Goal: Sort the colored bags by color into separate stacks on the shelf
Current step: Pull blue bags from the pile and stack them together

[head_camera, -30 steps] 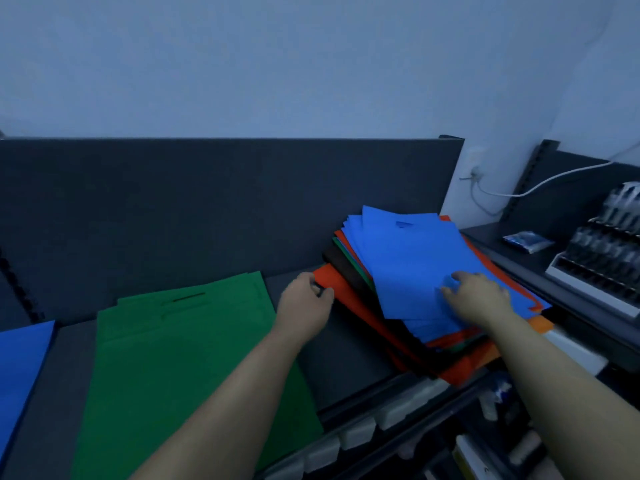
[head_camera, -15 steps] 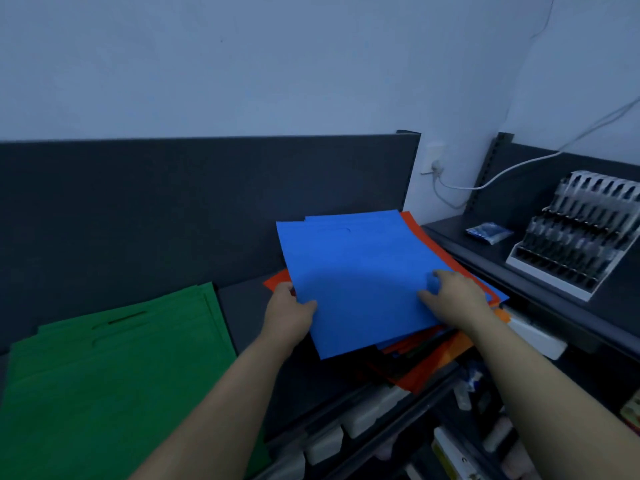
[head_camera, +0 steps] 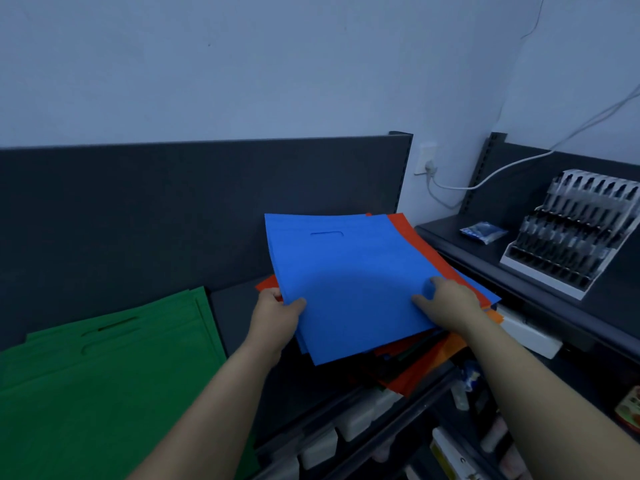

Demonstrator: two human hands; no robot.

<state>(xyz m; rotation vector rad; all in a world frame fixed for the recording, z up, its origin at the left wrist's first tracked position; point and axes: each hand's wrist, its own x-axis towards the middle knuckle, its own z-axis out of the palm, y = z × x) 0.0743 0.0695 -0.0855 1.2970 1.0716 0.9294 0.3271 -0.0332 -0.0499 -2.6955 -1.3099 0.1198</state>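
Bags and shelving: cloth, painted metal, plastic

Blue bags (head_camera: 346, 289): thin matt cloth, smooth, non-woven by its look; green bags (head_camera: 104, 375): same matt cloth; orange-red bags (head_camera: 408, 233): same matt cloth; shelf back panel (head_camera: 173, 209): dark, smooth, matt, seemingly painted metal; wall (head_camera: 242, 64): pale matt paint; display rack (head_camera: 568, 237): white plastic base, glossy packs; small packet (head_camera: 483, 232): shiny plastic film; cable (head_camera: 502, 171): smooth white plastic.

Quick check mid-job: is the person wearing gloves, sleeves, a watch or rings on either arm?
No. The left hand and right hand are ungloved, and no ring or watch shows. The left forearm and right forearm are uncovered down to the frame's edge, so no sleeve is in view.
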